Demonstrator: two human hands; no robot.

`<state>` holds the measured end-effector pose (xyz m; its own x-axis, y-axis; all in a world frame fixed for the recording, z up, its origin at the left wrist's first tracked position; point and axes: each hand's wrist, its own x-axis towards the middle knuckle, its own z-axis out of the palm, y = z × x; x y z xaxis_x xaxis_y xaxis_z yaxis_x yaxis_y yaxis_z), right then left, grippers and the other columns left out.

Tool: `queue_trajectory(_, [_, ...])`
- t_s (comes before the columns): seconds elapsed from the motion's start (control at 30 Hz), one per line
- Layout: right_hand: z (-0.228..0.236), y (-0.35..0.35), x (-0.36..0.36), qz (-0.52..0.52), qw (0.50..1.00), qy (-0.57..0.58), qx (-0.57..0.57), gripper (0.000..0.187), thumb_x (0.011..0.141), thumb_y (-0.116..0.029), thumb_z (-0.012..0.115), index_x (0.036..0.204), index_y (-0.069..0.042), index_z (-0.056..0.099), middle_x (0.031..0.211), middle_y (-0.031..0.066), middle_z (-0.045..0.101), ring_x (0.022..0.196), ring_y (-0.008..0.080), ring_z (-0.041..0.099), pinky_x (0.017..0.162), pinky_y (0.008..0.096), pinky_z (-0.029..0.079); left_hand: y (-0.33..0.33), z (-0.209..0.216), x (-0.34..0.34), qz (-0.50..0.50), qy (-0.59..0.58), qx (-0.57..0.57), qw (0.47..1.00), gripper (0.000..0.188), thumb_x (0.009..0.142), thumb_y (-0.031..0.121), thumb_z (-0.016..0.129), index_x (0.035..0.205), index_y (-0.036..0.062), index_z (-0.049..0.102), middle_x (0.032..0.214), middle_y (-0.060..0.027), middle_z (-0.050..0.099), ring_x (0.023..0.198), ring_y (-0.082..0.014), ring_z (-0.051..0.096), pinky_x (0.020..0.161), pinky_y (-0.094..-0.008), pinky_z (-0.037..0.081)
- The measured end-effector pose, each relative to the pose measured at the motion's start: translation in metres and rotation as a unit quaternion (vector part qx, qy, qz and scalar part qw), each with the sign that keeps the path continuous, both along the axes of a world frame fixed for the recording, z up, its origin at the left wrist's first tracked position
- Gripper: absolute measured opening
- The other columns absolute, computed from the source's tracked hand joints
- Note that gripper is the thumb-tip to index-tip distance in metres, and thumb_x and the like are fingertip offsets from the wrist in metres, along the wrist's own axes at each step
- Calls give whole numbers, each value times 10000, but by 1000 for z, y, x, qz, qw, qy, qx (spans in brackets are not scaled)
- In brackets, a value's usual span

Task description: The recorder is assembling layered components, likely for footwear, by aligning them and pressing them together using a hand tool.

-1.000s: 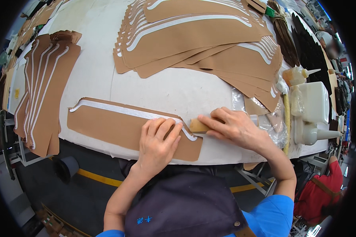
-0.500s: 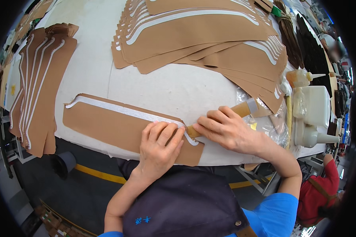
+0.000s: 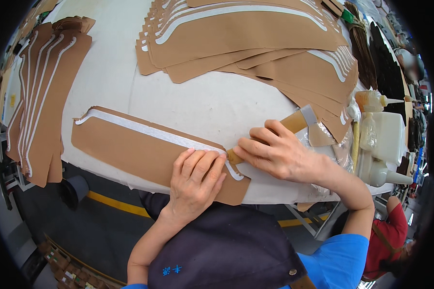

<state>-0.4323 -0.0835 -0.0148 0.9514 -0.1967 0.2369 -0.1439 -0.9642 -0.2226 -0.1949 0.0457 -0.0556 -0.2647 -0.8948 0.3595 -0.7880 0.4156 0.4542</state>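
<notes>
A long brown panel (image 3: 125, 144), which looks like leather or card, lies near the table's front edge. A white strip (image 3: 144, 129) runs along its far edge and curves down at the right end. My left hand (image 3: 194, 180) is closed, its bent fingertips pressing on the strip and panel near that right end; its thumb is beside the index finger. My right hand (image 3: 284, 153) is wrapped round a flat tan stick-like tool (image 3: 294, 122) with a grey band at its far end. The tool's near tip touches the panel's right corner, beside my left index fingertip.
Many similar brown panels (image 3: 241, 36) with white strips lie fanned at the back; another fan (image 3: 48, 106) hangs over the left edge. At right stand glue-type bottles (image 3: 370, 101) and a white container (image 3: 388, 137). A person in red (image 3: 388, 236) is beyond the right edge.
The whole view has tilted slightly. My right hand and the tool have swung a little farther from me at the tool's far end. My left hand stays on the panel.
</notes>
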Motion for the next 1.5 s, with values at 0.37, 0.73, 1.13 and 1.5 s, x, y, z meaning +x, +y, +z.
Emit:
queue_trajectory(0.37, [-1, -13, 2, 34, 999, -2, 8, 305, 793, -125, 720, 1055, 29, 735, 1181, 100, 597, 1035, 252, 568, 852, 407, 463, 5, 0, -5, 16, -14, 9, 1000, 464, 876, 143, 789, 1322, 49, 707, 1340, -93, 631, 1260, -301, 574, 1124, -547, 426])
queue_trajectory(0.73, [-8, -38, 15, 91, 995, -30, 28, 286, 805, -141, 724, 1040, 19, 749, 1102, 85, 611, 990, 243, 558, 866, 400, 466, 9, 5, -9, 65, -46, 14, 997, 474, 899, 190, 789, 1338, 40, 690, 1381, -121, 613, 1291, -309, 575, 1150, -547, 392])
queue_trajectory(1.13, [-8, -54, 36, 142, 989, -37, 32, 209, 792, -140, 727, 949, -10, 777, 1057, 47, 634, 999, 226, 558, 886, 383, 474, 14, 9, -6, 122, -56, 29, 990, 519, 884, 266, 827, 1335, 49, 693, 1397, -147, 605, 1322, -355, 563, 1166, -587, 379])
queue_trajectory(1.5, [-9, -68, 69, 169, 985, -37, 12, 197, 794, -151, 745, 947, -35, 793, 1024, 30, 618, 1009, 218, 553, 878, 370, 471, 5, 9, 19, 128, -46, 11, 991, 469, 866, 187, 830, 1280, 3, 709, 1393, -173, 622, 1290, -393, 608, 1127, -568, 456])
